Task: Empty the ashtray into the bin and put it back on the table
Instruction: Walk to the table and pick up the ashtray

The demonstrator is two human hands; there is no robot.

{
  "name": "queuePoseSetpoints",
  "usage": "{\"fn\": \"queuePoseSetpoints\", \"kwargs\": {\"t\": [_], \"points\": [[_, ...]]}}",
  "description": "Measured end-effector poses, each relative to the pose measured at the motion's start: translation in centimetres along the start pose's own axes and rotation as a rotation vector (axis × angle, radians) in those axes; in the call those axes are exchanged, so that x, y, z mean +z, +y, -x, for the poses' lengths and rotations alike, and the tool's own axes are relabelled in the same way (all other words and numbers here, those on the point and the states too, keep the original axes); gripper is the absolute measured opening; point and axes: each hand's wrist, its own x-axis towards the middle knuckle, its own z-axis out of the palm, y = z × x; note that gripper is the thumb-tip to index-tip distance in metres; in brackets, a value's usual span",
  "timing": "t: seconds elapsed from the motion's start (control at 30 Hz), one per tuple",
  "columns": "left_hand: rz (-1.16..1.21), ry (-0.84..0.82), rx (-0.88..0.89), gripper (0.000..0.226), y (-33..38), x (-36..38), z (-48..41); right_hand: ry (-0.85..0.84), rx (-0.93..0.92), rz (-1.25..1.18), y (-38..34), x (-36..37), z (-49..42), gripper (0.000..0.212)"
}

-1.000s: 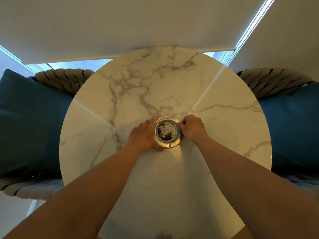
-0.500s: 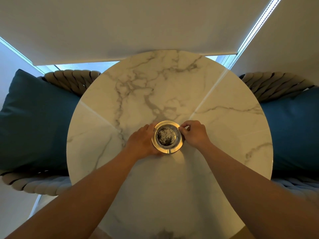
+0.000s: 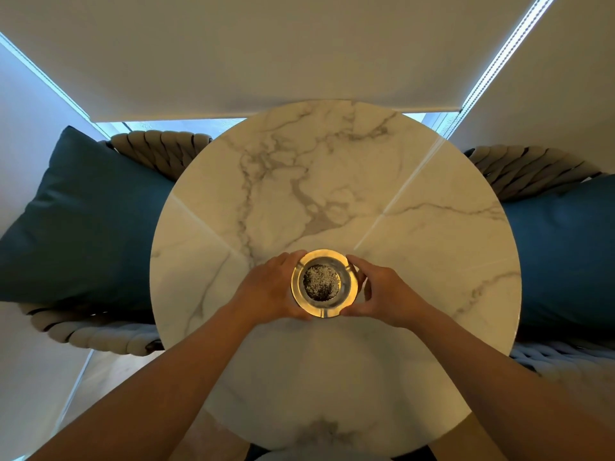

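A round marble table [image 3: 416, 261] fills the middle of the view, with a dark teal cushion [image 3: 83, 221] on a woven chair at its left edge and another teal cushion [image 3: 562, 254] at its right. Near the table's centre sits a round metal ashtray [image 3: 324, 283], its bowl holding grey ash. The left hand [image 3: 269, 291] cups its left rim with fingers curled against it, and the right hand [image 3: 382, 294] pinches its right rim between thumb and forefinger.
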Motion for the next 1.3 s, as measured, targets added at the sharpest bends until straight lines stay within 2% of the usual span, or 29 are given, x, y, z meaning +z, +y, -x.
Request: {"fn": "queuePoseSetpoints", "kwargs": {"t": [0.13,0.4,0.7,0.93,1.3], "points": [[0.010,0.007,0.011,0.108,0.2,-0.3,1.4,-0.026,-0.016,0.038,-1.0,0.4,0.6,0.101],[-0.034,-0.036,0.039,0.112,-0.4,0.2,3.6,-0.030,0.065,0.138,-2.4,2.0,2.8,0.113],[-0.022,-0.089,0.097,0.115,-1.3,0.4,5.3,0.084,0.092,0.113,-3.5,5.0,5.6,0.113],[-0.038,-0.115,0.146,0.116,-1.8,0.5,7.5,0.113,0.121,0.113,-4.6,7.0,7.7,0.117],[0.012,-0.025,0.130,0.117,0.7,4.6,14.2,0.023,0.030,0.194,-4.3,7.5,13.5,0.116]]}}
